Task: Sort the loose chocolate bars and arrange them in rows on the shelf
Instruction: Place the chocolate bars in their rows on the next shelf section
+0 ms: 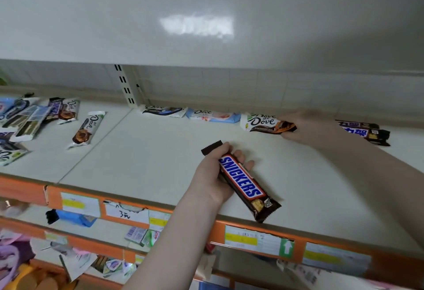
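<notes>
My left hand (212,175) grips a brown Snickers bar (243,184) just above the front of the white shelf (149,152). My right hand (307,129) reaches to the back of the shelf and pinches the end of a white Dove bar (261,121). A dark-and-white Dove bar (164,110) and a light blue Dove bar (212,115) lie in a row along the back wall to its left. Two dark Snickers bars (364,132) lie behind my right wrist. Loose bars (86,129) are scattered on the left shelf section.
A pile of mixed bars (27,117) lies at the far left. The shelf above (206,26) overhangs the back. An orange price rail (252,237) with paper labels runs along the front edge. Lower shelves hold assorted packets (73,218).
</notes>
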Motion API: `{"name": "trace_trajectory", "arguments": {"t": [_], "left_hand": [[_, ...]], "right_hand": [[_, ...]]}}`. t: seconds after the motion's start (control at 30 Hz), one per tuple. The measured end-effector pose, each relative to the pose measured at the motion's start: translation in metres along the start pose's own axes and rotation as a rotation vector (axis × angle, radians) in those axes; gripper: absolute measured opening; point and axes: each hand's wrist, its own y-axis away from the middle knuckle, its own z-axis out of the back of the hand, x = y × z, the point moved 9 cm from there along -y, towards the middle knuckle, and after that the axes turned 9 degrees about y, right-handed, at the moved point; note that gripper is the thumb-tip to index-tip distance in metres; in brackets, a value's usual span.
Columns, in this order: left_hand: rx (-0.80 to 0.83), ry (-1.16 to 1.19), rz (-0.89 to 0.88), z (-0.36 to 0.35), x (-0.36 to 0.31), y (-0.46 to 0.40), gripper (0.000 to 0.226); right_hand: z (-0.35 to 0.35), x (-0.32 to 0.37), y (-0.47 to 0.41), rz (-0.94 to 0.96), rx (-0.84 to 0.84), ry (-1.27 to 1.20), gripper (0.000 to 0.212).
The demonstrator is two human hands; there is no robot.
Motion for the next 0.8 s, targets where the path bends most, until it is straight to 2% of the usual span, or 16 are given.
{"name": "trace_trajectory", "arguments": {"t": [0.43, 0.6, 0.8], "left_hand": [[-0.014, -0.005, 0.01, 0.0, -0.003, -0.001, 0.015], [-0.02, 0.03, -0.01, -0.001, -0.007, 0.0, 0.02], [0.006, 0.115, -0.061, -0.007, -0.015, 0.0, 0.032]], "right_hand": [[-0.01, 0.001, 0.0, 0.024, 0.115, -0.037, 0.02], [-0.01, 0.001, 0.004, -0.014, 0.065, -0.009, 0.035], [0.031, 0.015, 0.018, -0.028, -0.16, -0.045, 0.027]]}}
